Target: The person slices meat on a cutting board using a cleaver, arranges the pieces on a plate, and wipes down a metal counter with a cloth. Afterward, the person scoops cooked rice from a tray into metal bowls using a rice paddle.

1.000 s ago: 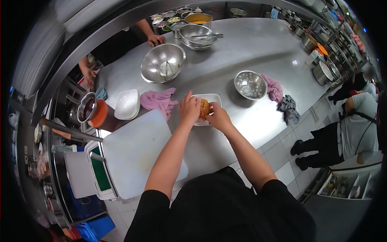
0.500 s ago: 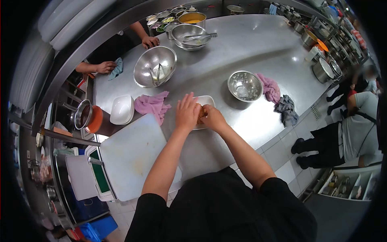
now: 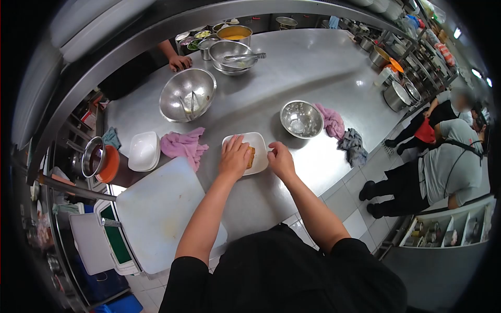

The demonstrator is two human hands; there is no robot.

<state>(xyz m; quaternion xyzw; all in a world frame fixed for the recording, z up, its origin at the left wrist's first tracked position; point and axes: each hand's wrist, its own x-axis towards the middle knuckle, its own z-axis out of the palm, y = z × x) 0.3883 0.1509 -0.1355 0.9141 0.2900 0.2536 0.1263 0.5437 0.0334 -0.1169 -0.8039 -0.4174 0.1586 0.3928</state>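
In the head view, a white rounded-square dish lies on the steel table in front of me. A golden-brown piece of food sits toward its left side, mostly covered. My left hand is over this food, fingers forward and curved round it, so only its right edge shows. At the right rim of the dish, my right hand is apart from the food with its fingers curled in. Whether it holds anything, or touches the rim, is hidden.
A white cutting board lies at left, near pink cloth and stacked white dishes. Steel bowls stand beyond the dish. Across the table rests a co-worker's hand. People stand at right.
My right hand has moved off the food to the dish's right rim. My left hand stays on the food, now at the dish's left. The co-worker's other hand has left the blue cloth.
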